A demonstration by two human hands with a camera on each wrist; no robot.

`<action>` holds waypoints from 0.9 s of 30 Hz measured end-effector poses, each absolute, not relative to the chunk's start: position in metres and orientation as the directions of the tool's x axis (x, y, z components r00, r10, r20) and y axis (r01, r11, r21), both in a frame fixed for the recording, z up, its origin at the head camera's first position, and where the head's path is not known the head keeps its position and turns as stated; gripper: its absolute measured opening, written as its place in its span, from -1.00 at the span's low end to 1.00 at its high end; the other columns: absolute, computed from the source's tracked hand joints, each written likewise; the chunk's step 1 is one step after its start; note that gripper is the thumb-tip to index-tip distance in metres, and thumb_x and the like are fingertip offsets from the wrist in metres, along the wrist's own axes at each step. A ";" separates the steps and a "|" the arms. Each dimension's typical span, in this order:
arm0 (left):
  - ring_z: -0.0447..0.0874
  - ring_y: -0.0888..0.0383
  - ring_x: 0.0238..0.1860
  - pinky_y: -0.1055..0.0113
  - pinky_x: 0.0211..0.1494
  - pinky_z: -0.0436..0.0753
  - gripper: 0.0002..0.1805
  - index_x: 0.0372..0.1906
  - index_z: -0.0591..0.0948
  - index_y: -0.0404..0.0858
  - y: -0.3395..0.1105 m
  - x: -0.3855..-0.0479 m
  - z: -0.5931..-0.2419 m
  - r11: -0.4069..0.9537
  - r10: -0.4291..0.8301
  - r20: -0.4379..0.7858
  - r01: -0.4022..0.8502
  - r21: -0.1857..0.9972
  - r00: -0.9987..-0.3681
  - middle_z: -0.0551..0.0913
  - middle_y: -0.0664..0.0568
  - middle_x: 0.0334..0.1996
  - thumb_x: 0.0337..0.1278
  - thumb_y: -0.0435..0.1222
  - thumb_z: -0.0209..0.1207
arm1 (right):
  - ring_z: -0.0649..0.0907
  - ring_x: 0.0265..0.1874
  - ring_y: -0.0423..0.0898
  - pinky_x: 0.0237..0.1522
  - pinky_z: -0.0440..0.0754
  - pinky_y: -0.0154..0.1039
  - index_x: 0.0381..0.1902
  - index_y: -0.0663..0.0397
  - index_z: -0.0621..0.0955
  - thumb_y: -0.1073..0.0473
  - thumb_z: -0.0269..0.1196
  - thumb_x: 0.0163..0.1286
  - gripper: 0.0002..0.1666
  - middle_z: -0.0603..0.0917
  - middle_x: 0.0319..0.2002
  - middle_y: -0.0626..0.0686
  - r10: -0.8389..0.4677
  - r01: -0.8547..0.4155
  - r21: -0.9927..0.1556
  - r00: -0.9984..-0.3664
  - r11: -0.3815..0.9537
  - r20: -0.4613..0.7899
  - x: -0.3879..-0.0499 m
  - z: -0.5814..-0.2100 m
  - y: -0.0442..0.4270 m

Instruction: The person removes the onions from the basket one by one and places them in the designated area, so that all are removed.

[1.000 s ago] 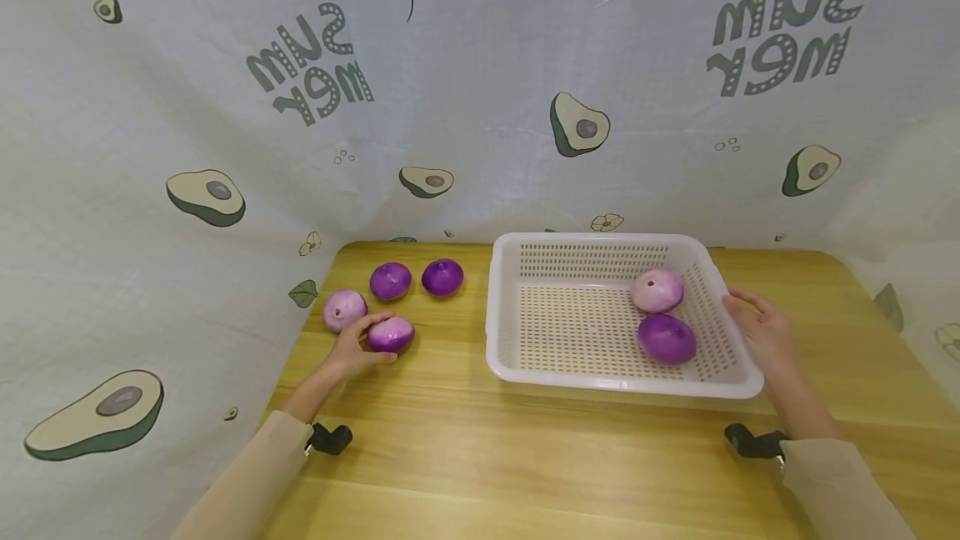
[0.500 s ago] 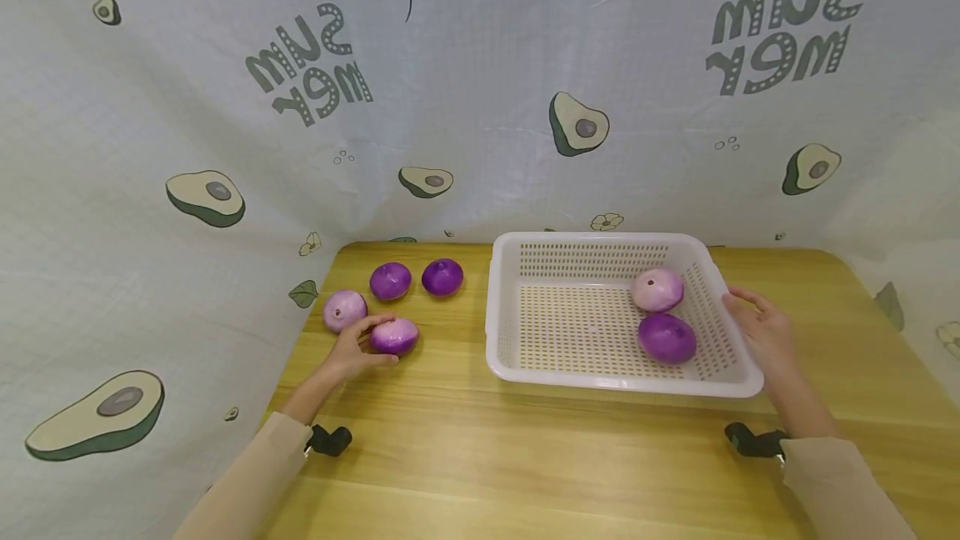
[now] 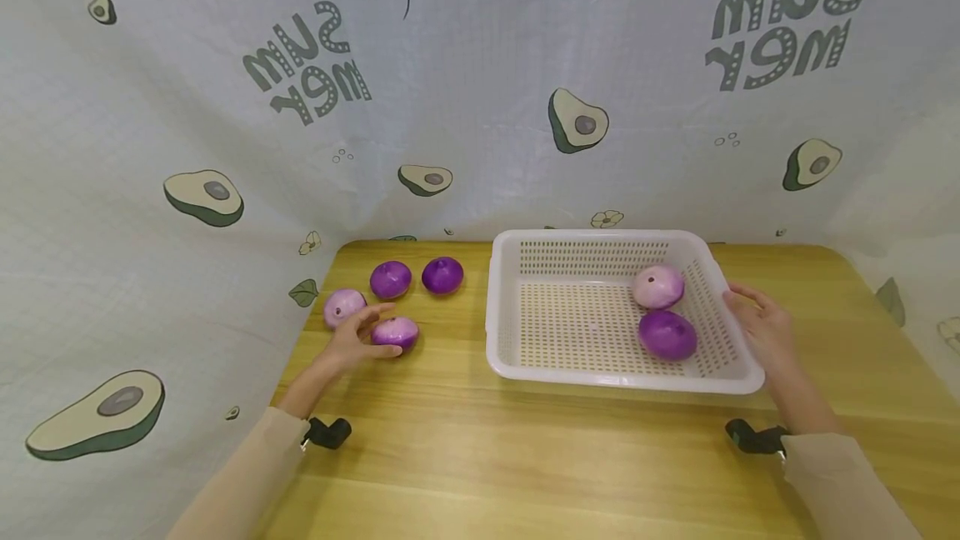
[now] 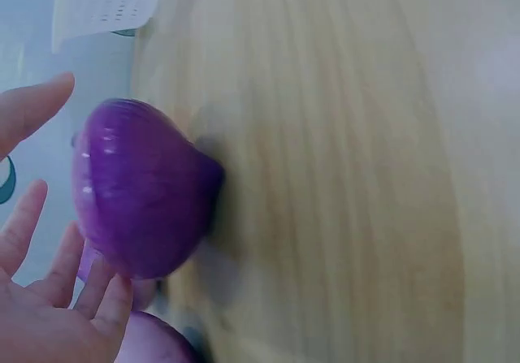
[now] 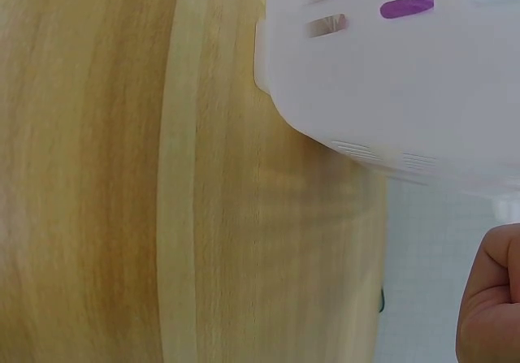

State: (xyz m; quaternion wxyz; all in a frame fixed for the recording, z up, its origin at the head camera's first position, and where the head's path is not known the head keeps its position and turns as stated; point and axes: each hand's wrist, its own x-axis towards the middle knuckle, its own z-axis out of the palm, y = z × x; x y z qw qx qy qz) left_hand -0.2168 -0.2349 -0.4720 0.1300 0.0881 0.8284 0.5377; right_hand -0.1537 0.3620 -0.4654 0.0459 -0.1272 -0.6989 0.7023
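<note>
On the left side of the table, my left hand (image 3: 351, 346) is spread around a purple onion (image 3: 397, 333) with a paler top. In the left wrist view the thumb stands apart from this onion (image 4: 138, 188), while some fingertips (image 4: 116, 294) lie against or just beside its side; contact is hard to tell. My right hand (image 3: 767, 336) holds the right rim of a white perforated plastic basket (image 3: 615, 379), its fingers curled at the edge. Inside the basket, a pale pink-purple onion (image 3: 658, 287) and a darker purple onion (image 3: 667, 336) lie near the right wall.
Behind the left hand are three more onions: a pale one (image 3: 343, 307) and two dark purple ones, the left (image 3: 390, 280) and the right (image 3: 442, 276). A printed cloth (image 3: 480, 107) hangs along the back and left of the wooden table (image 3: 510, 465).
The onion by my left hand has shifted slightly right and turned, showing its pale top differently. The left fingers have lifted and spread a little. My right hand stays at the basket.
</note>
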 end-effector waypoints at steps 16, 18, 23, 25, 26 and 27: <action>0.08 -0.20 0.50 -0.05 0.53 0.05 -0.19 0.43 0.34 -0.32 -0.208 -0.230 -0.415 0.355 0.355 -0.075 0.060 0.933 -0.932 0.28 -0.21 0.44 0.05 -0.43 0.43 | 0.73 -0.47 -0.27 -0.49 0.70 -0.34 -0.06 -0.42 0.56 0.06 0.19 0.52 -0.84 0.74 -0.39 -0.26 0.243 0.105 -0.993 -0.963 -0.047 -0.113 -0.152 -0.465 0.362; 0.10 -0.18 0.49 -0.02 0.53 0.07 -0.18 0.43 0.35 -0.30 -0.200 -0.233 -0.408 0.342 0.367 -0.069 0.066 0.937 -0.928 0.28 -0.21 0.45 0.03 -0.44 0.44 | 0.73 -0.47 -0.28 -0.49 0.69 -0.35 -0.06 -0.42 0.57 0.06 0.19 0.51 -0.85 0.74 -0.40 -0.27 0.249 0.105 -0.994 -0.962 -0.041 -0.112 -0.152 -0.465 0.362; 0.20 -0.12 0.46 0.01 0.50 0.20 -0.19 0.42 0.39 -0.18 -0.180 -0.238 -0.390 0.367 0.392 -0.051 0.105 0.924 -0.918 0.32 -0.12 0.44 0.02 -0.37 0.47 | 0.72 -0.46 -0.29 -0.48 0.69 -0.35 -0.06 -0.44 0.55 0.04 0.18 0.51 -0.85 0.72 -0.39 -0.29 0.251 0.111 -0.994 -0.962 -0.016 -0.111 -0.151 -0.465 0.361; 0.22 -0.10 0.45 0.03 0.49 0.22 -0.19 0.42 0.40 -0.15 -0.172 -0.240 -0.384 0.377 0.401 -0.044 0.121 0.918 -0.915 0.36 -0.07 0.41 0.02 -0.34 0.48 | 0.72 -0.46 -0.29 -0.49 0.70 -0.35 -0.05 -0.43 0.55 0.04 0.18 0.51 -0.85 0.72 -0.39 -0.29 0.252 0.111 -0.994 -0.961 -0.013 -0.111 -0.151 -0.465 0.361; 0.22 -0.09 0.45 0.03 0.49 0.21 -0.19 0.41 0.41 -0.14 -0.168 -0.240 -0.381 0.377 0.407 -0.038 0.130 0.917 -0.912 0.37 -0.06 0.41 0.02 -0.33 0.48 | 0.72 -0.46 -0.29 -0.49 0.70 -0.34 -0.05 -0.43 0.55 0.03 0.19 0.51 -0.85 0.72 -0.39 -0.29 0.252 0.112 -0.994 -0.961 -0.011 -0.111 -0.151 -0.465 0.361; 0.22 -0.09 0.45 0.04 0.50 0.21 -0.19 0.41 0.41 -0.13 -0.165 -0.241 -0.378 0.371 0.413 -0.035 0.133 0.919 -0.910 0.37 -0.04 0.40 0.01 -0.33 0.49 | 0.72 -0.46 -0.28 -0.48 0.70 -0.34 -0.04 -0.43 0.54 0.02 0.19 0.51 -0.85 0.72 -0.38 -0.29 0.250 0.113 -0.994 -0.962 -0.010 -0.112 -0.151 -0.466 0.361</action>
